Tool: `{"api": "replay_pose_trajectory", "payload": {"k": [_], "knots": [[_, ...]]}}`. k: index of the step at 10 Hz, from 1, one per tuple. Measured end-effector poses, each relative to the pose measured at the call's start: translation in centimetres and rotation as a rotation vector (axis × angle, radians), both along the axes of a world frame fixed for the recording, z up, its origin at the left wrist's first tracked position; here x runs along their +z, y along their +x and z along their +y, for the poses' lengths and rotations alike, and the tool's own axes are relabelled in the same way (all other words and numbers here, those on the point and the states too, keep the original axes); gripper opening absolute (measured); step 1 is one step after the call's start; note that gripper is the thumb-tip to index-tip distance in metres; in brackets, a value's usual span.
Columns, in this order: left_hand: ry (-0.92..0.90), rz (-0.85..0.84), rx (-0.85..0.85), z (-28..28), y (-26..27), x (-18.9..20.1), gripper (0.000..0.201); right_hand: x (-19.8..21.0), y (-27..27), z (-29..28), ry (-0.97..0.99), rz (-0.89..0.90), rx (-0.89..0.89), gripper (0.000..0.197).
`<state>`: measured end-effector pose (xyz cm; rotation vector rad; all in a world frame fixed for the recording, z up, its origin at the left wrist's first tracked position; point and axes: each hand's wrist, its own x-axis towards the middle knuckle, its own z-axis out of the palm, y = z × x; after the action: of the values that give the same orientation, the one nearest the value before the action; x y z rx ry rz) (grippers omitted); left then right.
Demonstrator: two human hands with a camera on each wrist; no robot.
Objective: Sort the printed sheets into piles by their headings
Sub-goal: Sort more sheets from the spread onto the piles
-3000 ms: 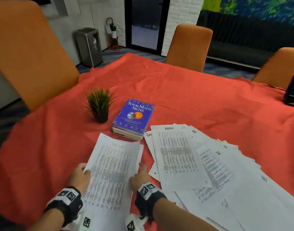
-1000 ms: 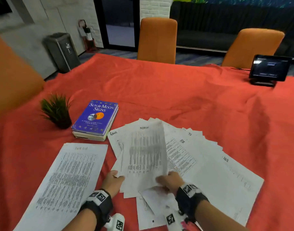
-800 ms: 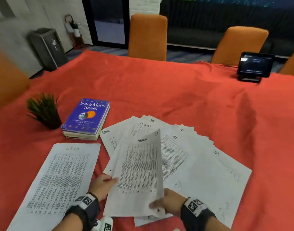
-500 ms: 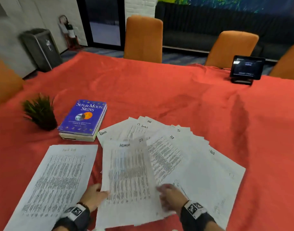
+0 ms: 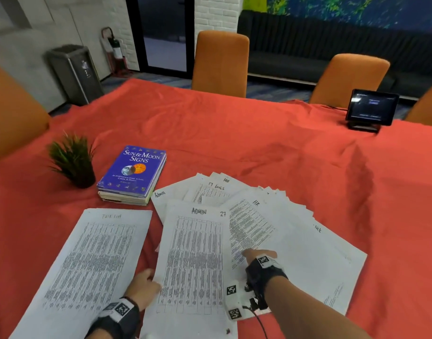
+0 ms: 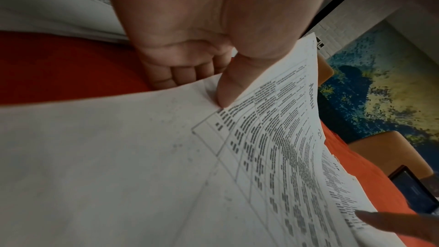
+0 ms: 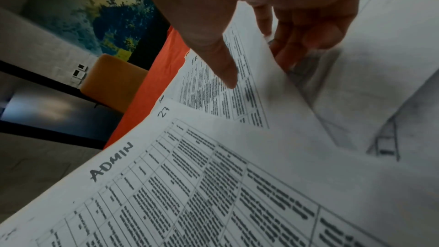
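ADMIN sheet [image 5: 194, 260] lies between both hands, long axis running away from person, just right of Task list sheet [image 5: 92, 263] on desk [image 5: 259, 143]. Left hand [image 5: 142, 288] nearer, thumb and fingers pinching its left edge. Right hand [image 5: 257, 256] fingers spread, slipped under HR sheet [image 5: 249, 226] in fan. One Task list sheet, one ADMIN sheet pulled clear; fan count unclear.

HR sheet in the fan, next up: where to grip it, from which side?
Pinch the HR sheet at its near right edge, coming from the right, where the right hand already is. The ADMIN sheet overlaps its left side, and its far end is tucked among the fan.
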<state>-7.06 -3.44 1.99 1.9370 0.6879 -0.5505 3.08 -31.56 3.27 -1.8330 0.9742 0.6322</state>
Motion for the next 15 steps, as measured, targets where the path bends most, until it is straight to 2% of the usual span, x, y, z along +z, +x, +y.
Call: {"api": "replay_pose_trajectory", "payload": {"k": [1,2,3,4,5,7,8,9,10,11,12,13,14,15], "knots": [[-0.036,-0.015,0.023,0.1,0.0,0.6,0.031,-1.5,0.7,0.2,-0.093,-0.047,0.035,0.041],[-0.067,-0.055,0.080,0.4,-0.1,1.0,0.035,-0.9,0.6,-0.3,-0.169,-0.131,0.101,0.034],[-0.113,-0.103,0.146,0.7,-0.1,0.9,0.033,-0.6,-0.1,-1.3,-0.168,-0.267,0.081,0.031],[-0.118,-0.142,0.205,0.8,0.2,0.5,0.025,-0.5,-1.4,-2.4,-0.092,-0.397,0.098,0.024],[-0.124,-0.155,0.198,0.4,0.6,0.5,0.025,-0.5,-2.8,-2.5,0.004,-0.442,0.168,0.016],[-0.032,-0.170,0.119,-0.7,0.7,-0.4,0.023,-0.8,-4.7,-0.6,0.248,-0.358,0.394,0.025],[-0.012,-0.160,0.104,-0.8,0.2,-0.5,0.025,-0.4,-4.8,0.0,0.284,-0.309,0.457,0.016],[0.004,-0.149,0.085,-0.6,-0.4,-0.4,0.023,0.0,-4.5,0.5,0.280,-0.280,0.493,0.016],[0.006,-0.157,0.069,-0.4,-0.8,-0.6,0.032,0.0,-4.2,0.6,0.280,-0.239,0.518,0.017],[-0.074,-0.166,0.086,-0.7,-1.1,-0.6,0.042,-0.4,-4.1,0.6,0.311,-0.157,0.622,0.027],[-0.136,-0.183,0.121,-1.1,-1.1,-1.0,0.032,-1.3,-4.3,0.8,0.289,-0.131,0.688,0.022],[-0.119,-0.169,0.107,-1.0,-1.3,-1.4,0.026,-1.6,-4.3,0.8,0.285,-0.187,0.633,0.023],[-0.093,-0.142,0.095,-0.7,-1.6,-1.7,0.022,-1.6,-3.3,-2.0,0.050,-0.325,0.476,0.030],[-0.070,-0.127,0.076,-0.4,-1.7,-2.1,0.022,-1.4,-1.9,-5.6,-0.169,-0.363,0.432,0.042]]}}
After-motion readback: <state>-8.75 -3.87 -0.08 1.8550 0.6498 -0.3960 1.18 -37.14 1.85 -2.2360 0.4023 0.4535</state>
